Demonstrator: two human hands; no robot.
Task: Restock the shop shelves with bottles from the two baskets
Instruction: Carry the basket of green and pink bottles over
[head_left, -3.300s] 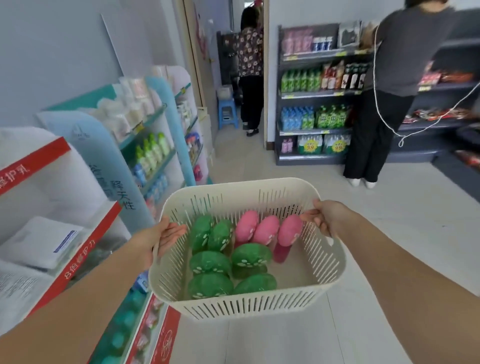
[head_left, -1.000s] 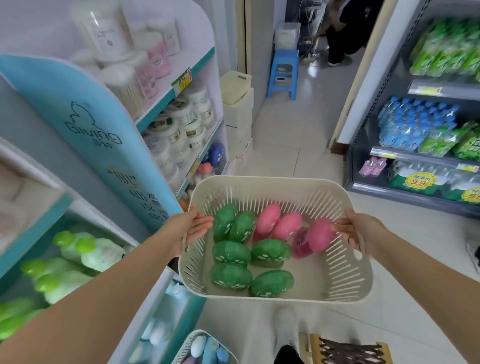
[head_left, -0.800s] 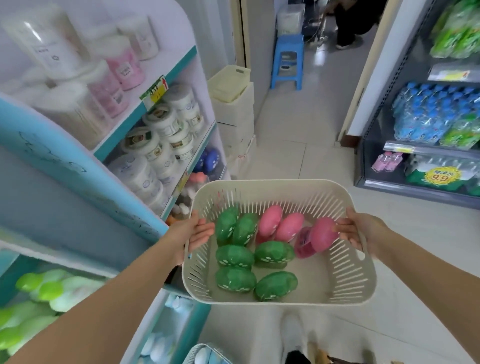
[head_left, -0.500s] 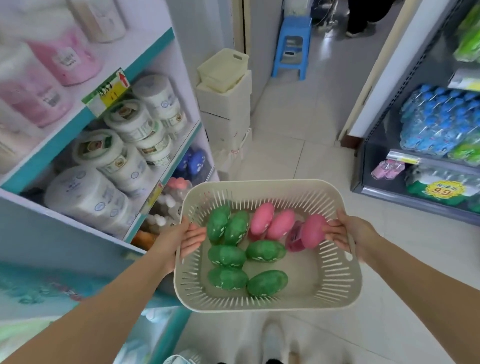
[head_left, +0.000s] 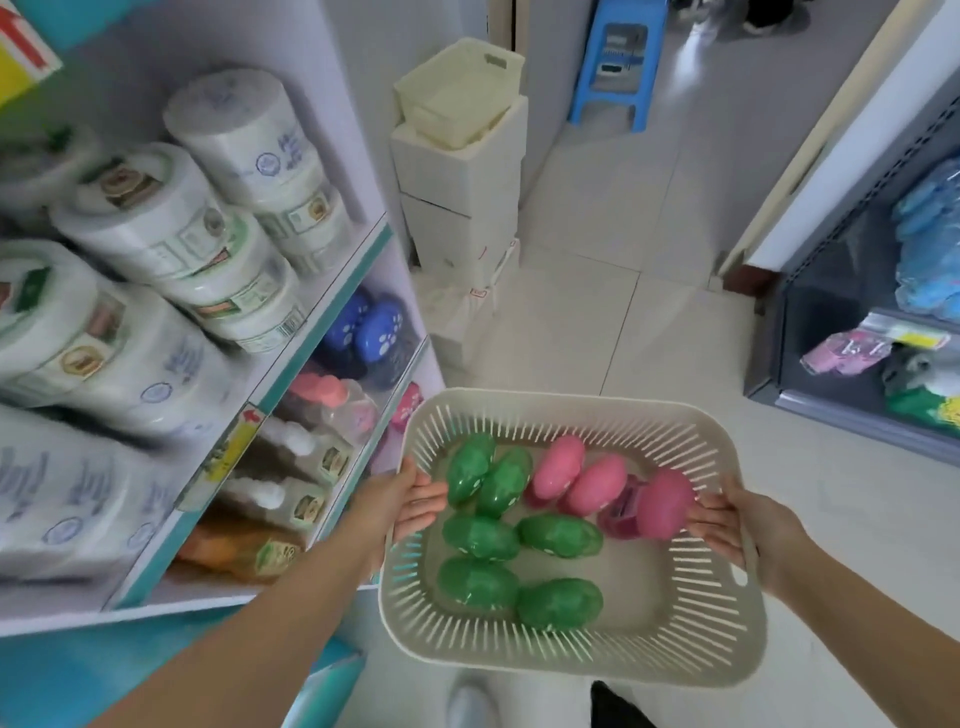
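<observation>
I carry a cream slotted basket (head_left: 691, 644) in front of me above the floor. My left hand (head_left: 400, 512) grips its left rim and my right hand (head_left: 737, 525) grips its right rim. Inside lie several green bottles (head_left: 480, 538) with white paw prints on the left and three pink bottles (head_left: 595, 486) at the back right; the rightmost pink bottle (head_left: 662, 504) is tipped against the wall. The teal-edged shelf unit (head_left: 322, 322) stands at my left, its lower shelf holding blue paw-print bottles (head_left: 382, 332) and pink bottles (head_left: 324, 392).
White tubs (head_left: 228, 150) fill the upper shelf. A stack of white boxes (head_left: 457, 197) topped by an empty cream basket (head_left: 460, 88) stands beyond the shelf. A blue stool (head_left: 618, 62) is in the doorway. A dark shelf unit (head_left: 857, 332) lines the right.
I have walked forward along the left shelf unit and my view has tipped down. The basket stays gripped by both hands. The white tubs and blue bottles have come closer.
</observation>
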